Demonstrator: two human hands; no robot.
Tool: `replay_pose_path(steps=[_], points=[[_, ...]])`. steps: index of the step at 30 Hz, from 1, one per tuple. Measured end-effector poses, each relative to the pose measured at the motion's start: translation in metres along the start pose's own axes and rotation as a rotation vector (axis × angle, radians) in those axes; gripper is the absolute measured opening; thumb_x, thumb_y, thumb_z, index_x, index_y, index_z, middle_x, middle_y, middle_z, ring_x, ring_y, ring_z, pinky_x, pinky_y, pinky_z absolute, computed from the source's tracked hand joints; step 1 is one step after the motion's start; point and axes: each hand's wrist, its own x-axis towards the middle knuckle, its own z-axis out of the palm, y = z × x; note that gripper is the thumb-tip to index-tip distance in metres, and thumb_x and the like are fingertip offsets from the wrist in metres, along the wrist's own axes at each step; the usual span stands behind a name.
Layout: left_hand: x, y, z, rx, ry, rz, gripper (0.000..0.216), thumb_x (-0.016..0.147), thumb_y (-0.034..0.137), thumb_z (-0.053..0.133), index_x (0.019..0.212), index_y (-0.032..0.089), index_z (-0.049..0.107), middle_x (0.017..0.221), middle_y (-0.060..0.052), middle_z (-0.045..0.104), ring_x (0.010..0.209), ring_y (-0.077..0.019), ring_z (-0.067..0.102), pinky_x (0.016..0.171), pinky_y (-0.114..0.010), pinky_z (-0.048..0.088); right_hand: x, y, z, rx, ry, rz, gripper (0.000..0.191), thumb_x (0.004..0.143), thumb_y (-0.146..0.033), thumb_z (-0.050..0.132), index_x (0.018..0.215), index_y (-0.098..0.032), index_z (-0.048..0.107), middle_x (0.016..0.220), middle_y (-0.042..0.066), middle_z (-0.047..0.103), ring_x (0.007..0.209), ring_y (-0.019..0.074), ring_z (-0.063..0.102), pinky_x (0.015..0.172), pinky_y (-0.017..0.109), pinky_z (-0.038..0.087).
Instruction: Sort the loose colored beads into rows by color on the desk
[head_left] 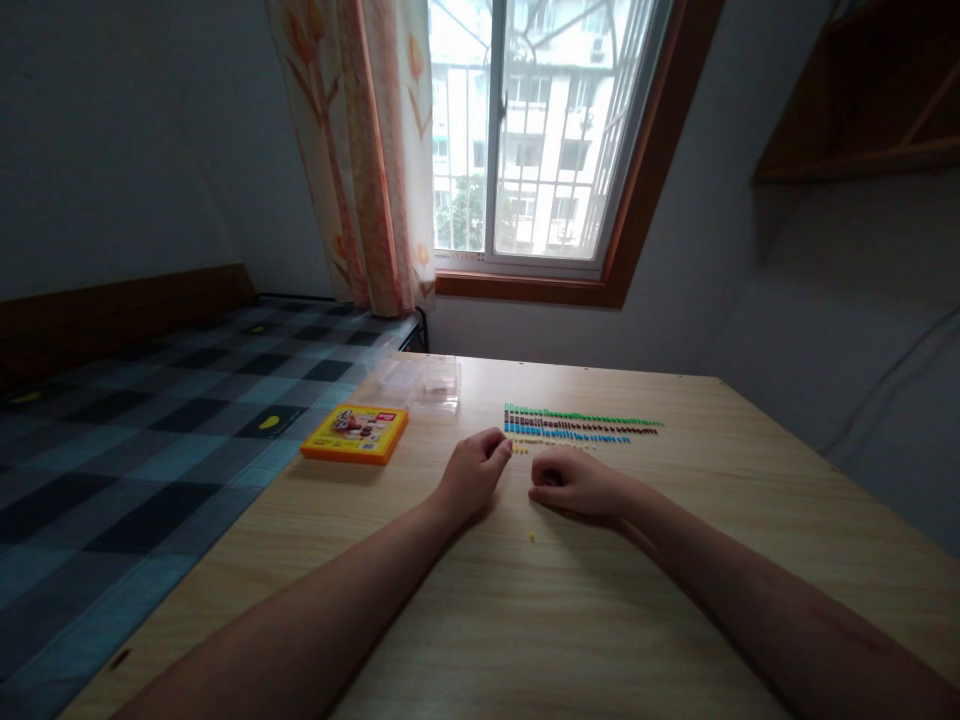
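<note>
My left hand point(474, 468) rests on the wooden table, closed, with thumb and forefinger pinched at the left end of a row of small pale yellow pieces point(520, 451). What it pinches, if anything, is too small to make out. Just to its right lies my right hand point(571, 480), fingers curled in and partly covering the yellow row; its contents are hidden. Beyond both hands run long rows of tiny green pieces point(581, 415), brown pieces point(577, 424) and blue pieces point(566, 434). One loose yellow piece point(532, 538) sits nearer to me.
On the table's left stands a flat yellow-orange box point(355, 434) with a printed lid. Clear plastic containers point(439, 384) are behind it. A bed with a checked cover point(172, 450) adjoins the left table edge; a curtain point(367, 150) and window are at the back.
</note>
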Motion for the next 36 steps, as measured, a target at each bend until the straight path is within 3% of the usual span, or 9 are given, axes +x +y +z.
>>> replay_pose_path(steps=[13,20,33,36], points=[[-0.001,0.003,-0.002,0.003,0.020,-0.015,0.030,0.086,0.036,0.047,0.062,0.017,0.051,0.059,0.003,0.049,0.060,-0.0123,0.045,0.058,-0.025,0.032,0.000,-0.005,-0.004,0.009,-0.008,0.015,0.019,0.083,-0.033,0.061,0.072,-0.018,0.058,0.067,-0.003,0.053,0.062,0.0111,0.045,0.055,0.023,0.029],[-0.001,0.003,-0.003,0.006,0.023,-0.010,0.029,0.085,0.036,0.047,0.062,0.017,0.050,0.059,0.004,0.049,0.060,-0.0122,0.046,0.058,-0.025,0.033,-0.001,-0.008,-0.011,0.033,-0.108,0.055,0.029,0.085,-0.045,0.060,0.076,-0.018,0.058,0.071,-0.002,0.055,0.064,0.0118,0.046,0.055,0.023,0.031],[-0.001,0.001,-0.002,-0.014,0.024,-0.013,0.030,0.085,0.036,0.048,0.063,0.017,0.050,0.058,0.004,0.048,0.060,-0.0117,0.044,0.058,-0.025,0.033,-0.010,-0.045,-0.018,-0.273,-0.131,0.042,0.048,0.068,-0.064,0.071,0.082,-0.020,0.060,0.086,0.005,0.062,0.086,0.0219,0.051,0.077,0.032,0.037],[-0.001,0.002,-0.002,-0.018,0.021,-0.012,0.030,0.086,0.037,0.048,0.063,0.017,0.051,0.059,0.004,0.048,0.060,-0.0118,0.045,0.058,-0.025,0.033,-0.009,-0.043,-0.014,-0.274,-0.105,0.056,0.044,0.070,-0.061,0.070,0.080,-0.020,0.060,0.086,0.004,0.062,0.083,0.0207,0.051,0.075,0.031,0.036]])
